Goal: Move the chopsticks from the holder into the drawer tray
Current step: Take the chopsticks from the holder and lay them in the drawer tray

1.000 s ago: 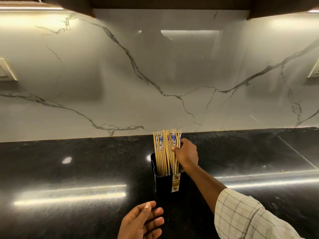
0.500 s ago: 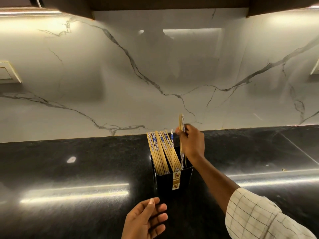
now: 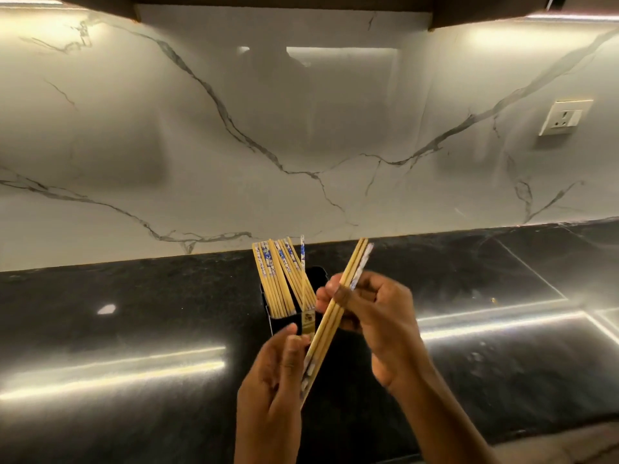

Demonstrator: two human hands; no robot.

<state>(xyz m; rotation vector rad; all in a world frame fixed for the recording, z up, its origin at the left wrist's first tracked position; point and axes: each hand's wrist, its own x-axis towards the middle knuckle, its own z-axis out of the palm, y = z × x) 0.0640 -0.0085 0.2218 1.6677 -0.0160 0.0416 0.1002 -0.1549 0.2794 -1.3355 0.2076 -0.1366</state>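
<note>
A black holder (image 3: pixel 268 316) stands on the dark counter, with several wooden chopsticks (image 3: pixel 273 279) with blue-patterned tops leaning left inside it. In front of the holder, my right hand (image 3: pixel 378 316) grips a small bunch of pulled-out chopsticks (image 3: pixel 330 321) near their upper half; they slant from upper right to lower left. My left hand (image 3: pixel 273 386) closes around the lower, patterned ends of that same bunch. The holder's front is largely hidden behind my hands. No drawer or tray is in view.
The glossy black counter (image 3: pixel 134 329) stretches left and right, backed by a white marble wall (image 3: pixel 234 145). A wall socket (image 3: pixel 564 117) sits at the upper right. Dark cabinets (image 3: pixel 284 0) hang overhead.
My right hand lifted a few chopsticks out of the holder and brought them toward me, tilted. My left hand rose and took hold of their lower ends.
</note>
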